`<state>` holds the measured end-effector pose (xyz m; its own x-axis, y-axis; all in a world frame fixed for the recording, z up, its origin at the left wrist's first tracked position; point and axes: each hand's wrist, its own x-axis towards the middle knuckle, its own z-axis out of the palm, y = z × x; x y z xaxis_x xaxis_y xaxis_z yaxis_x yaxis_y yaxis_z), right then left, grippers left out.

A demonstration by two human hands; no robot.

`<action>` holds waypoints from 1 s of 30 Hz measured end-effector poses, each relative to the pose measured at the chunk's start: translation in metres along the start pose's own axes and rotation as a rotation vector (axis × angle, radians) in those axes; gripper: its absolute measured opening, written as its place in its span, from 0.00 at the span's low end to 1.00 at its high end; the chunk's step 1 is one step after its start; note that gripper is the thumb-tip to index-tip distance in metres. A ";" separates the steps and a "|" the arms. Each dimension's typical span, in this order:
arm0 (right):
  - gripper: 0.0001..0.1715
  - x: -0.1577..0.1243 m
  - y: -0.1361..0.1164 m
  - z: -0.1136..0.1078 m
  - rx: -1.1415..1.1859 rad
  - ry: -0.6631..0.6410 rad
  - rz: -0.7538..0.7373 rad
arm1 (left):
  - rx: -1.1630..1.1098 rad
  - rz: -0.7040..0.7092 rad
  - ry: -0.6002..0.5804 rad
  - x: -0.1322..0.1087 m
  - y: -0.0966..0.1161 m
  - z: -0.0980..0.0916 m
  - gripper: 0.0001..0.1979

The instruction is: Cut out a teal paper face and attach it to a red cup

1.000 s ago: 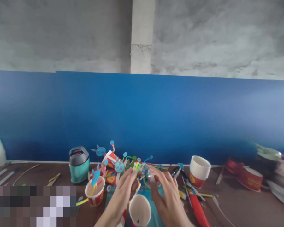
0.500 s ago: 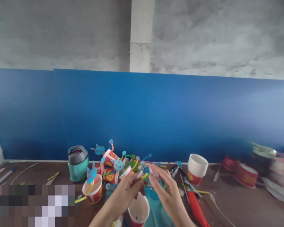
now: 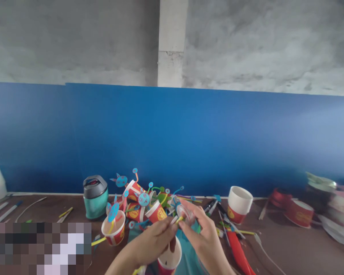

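Note:
My left hand (image 3: 156, 238) is closed, pinching a thin yellow and white piece (image 3: 180, 220) at its fingertips. Close against it, my right hand (image 3: 202, 229) has its thumb and fingers around a roll of clear tape (image 3: 186, 214). Just below the hands stands a red and white paper cup (image 3: 172, 256), partly hidden by my left hand. To the left, another paper cup (image 3: 113, 233) holds a yellow straw with a blue rabbit-face cutout (image 3: 113, 211). Behind the hands lies a pile of tipped cups (image 3: 157, 212) with similar cutouts.
A teal jar with a dark lid (image 3: 95, 202) stands at the left back. Stacked cups (image 3: 240, 202) are at the right back, with pens and a red pouch (image 3: 238, 252) nearer. Bowls (image 3: 299, 214) sit far right. A blue panel (image 3: 172, 141) rises behind the table.
My left hand has shifted right and my right hand's fingers have closed around the clear roll. More of a tipped cup behind my left hand shows now.

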<state>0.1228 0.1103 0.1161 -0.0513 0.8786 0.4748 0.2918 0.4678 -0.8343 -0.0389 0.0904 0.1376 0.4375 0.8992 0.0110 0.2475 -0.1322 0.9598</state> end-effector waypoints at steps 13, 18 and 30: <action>0.22 -0.006 -0.001 0.005 -0.039 -0.059 -0.062 | 0.000 -0.025 -0.140 -0.001 -0.003 -0.007 0.18; 0.25 -0.004 -0.001 0.005 -0.017 -0.053 -0.080 | -0.114 -0.029 0.003 0.006 -0.013 -0.008 0.15; 0.40 -0.011 0.012 0.021 -0.195 -0.189 -0.105 | -0.448 0.180 0.603 0.003 -0.002 -0.037 0.19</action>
<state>0.1069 0.1078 0.0951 -0.2622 0.8374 0.4796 0.4528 0.5456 -0.7052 -0.0698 0.1085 0.1456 -0.1407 0.9686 0.2049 -0.2121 -0.2316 0.9494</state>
